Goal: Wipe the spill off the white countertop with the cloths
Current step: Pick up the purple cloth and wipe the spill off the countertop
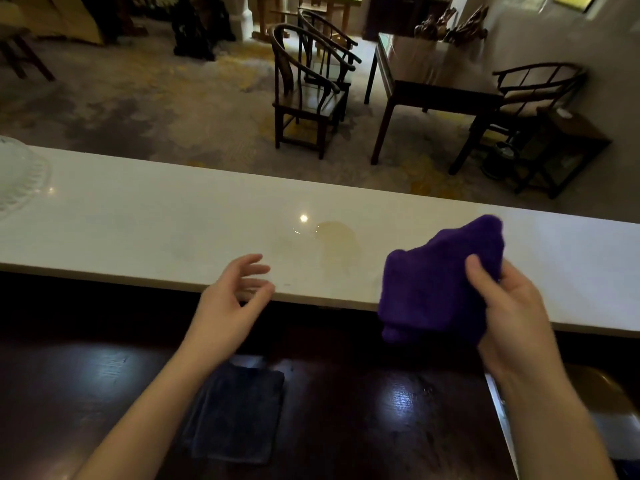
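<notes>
A pale yellowish spill (pixel 334 245) lies on the white countertop (pixel 138 223), near its middle. My right hand (pixel 509 313) grips a bunched purple cloth (pixel 436 285) in the air over the counter's near edge, to the right of the spill. My left hand (pixel 235 296) hovers at the near edge left of the spill, fingers apart and curled, holding nothing. A dark folded cloth (pixel 235 414) lies flat on the dark wooden surface (pixel 381 427) below the counter, under my left forearm.
A clear ribbed glass dish (pixel 19 174) sits at the counter's far left end. Beyond the counter, on the patterned carpet, stand dark wooden chairs (pixel 308 88) and a table (pixel 426 84). A light strip (pixel 498 410) borders the dark surface at right.
</notes>
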A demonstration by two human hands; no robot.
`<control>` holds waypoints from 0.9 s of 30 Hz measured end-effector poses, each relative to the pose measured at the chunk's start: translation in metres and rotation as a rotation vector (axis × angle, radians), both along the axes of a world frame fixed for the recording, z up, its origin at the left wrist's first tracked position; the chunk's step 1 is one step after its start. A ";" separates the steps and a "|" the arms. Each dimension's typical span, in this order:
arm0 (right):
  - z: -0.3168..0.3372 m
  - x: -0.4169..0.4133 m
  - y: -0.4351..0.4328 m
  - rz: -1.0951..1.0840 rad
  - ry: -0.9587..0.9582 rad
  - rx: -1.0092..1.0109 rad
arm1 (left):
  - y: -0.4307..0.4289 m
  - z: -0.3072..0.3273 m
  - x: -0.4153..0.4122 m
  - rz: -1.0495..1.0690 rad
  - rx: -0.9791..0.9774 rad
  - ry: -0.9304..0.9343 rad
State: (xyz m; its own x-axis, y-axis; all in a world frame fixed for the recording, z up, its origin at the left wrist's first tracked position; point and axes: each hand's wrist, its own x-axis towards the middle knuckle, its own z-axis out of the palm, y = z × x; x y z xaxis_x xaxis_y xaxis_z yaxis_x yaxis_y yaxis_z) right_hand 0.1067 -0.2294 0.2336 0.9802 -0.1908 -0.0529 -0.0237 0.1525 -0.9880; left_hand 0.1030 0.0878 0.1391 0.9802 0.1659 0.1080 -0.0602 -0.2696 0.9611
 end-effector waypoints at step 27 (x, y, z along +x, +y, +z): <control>-0.089 0.067 0.116 0.216 -0.030 -1.140 | 0.061 -0.021 0.015 0.122 0.925 0.051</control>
State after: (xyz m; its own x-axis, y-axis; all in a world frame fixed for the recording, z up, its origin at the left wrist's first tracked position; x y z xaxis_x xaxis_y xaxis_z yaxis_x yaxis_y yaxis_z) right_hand 0.1737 -0.1129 0.1443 0.9961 0.0586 0.0660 0.0853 -0.8304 -0.5505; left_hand 0.1175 0.1486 0.1184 0.9689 0.1378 0.2057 0.0555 -0.9305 0.3621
